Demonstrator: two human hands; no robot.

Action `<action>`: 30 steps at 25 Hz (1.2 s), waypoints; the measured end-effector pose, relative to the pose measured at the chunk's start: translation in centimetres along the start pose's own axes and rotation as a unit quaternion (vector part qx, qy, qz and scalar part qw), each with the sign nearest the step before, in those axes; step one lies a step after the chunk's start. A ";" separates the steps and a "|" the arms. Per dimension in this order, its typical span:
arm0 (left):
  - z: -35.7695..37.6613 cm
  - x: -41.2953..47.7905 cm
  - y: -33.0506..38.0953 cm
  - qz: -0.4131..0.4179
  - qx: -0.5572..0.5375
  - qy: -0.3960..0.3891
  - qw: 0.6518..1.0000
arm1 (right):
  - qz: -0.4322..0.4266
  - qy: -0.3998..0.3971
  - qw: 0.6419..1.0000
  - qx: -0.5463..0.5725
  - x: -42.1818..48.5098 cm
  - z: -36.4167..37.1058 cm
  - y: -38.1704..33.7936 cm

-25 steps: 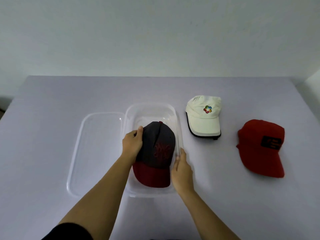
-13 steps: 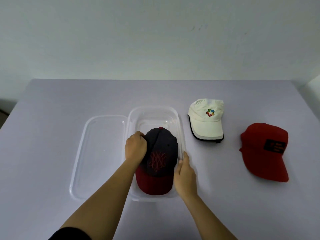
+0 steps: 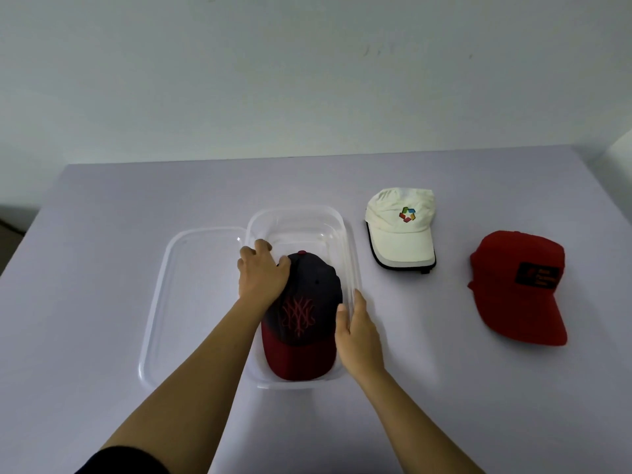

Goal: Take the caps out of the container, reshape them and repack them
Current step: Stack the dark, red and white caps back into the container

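A dark cap with a red brim (image 3: 304,316) lies inside the clear plastic container (image 3: 301,220), brim toward me. My left hand (image 3: 261,273) rests on the left side of its crown, fingers spread over the container's left wall. My right hand (image 3: 357,331) lies flat against the container's right wall beside the cap, fingers straight. A cream cap with a coloured logo (image 3: 402,229) sits on the table to the right of the container. A red cap with a black patch (image 3: 519,285) lies farther right.
The container's clear lid (image 3: 191,302) lies flat on the table, touching the container's left side. The lilac table (image 3: 136,200) ends at a pale wall behind. The table's right edge runs close to the red cap.
My left hand slid from gripping the crown's edge to lying open over its left side and the container wall. The cap settled lower in the container. My right hand barely moved.
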State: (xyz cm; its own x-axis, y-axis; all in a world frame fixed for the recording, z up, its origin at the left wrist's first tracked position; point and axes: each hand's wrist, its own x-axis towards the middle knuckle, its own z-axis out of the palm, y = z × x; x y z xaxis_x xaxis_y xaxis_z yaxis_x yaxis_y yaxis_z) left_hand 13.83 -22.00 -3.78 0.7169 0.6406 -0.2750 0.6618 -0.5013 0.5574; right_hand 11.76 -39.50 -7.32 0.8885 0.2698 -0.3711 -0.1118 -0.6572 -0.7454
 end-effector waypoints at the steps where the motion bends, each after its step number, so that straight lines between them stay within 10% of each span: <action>1: -0.2 -0.3 0.7 0.017 -0.020 0.036 0.999 | -0.006 -0.013 1.000 0.010 0.1 -0.4 0.0; 7: 1.6 -2.4 9.6 0.174 -0.154 0.142 0.962 | -0.063 0.105 0.992 0.002 2.0 -7.5 2.6; 14: 11.9 -5.8 20.9 0.187 -0.182 -0.005 0.965 | 0.009 0.251 0.967 -0.044 4.4 -21.0 12.2; 20: 20.8 -6.8 25.1 -0.003 -0.247 -0.261 0.933 | 0.090 0.180 0.979 -0.017 5.5 -27.0 19.1; 30: 25.3 -6.2 26.4 -0.088 -0.307 -0.345 0.883 | 0.034 0.064 0.997 0.013 6.6 -27.1 22.8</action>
State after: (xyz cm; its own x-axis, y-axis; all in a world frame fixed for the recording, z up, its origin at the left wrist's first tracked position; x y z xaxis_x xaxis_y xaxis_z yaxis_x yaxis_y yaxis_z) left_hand 32.39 -53.93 -7.14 0.7184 0.0647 -0.6926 0.6838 0.1166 0.7203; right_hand 27.09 -71.75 -11.75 0.9275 0.1328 -0.3494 -0.1840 -0.6515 -0.7360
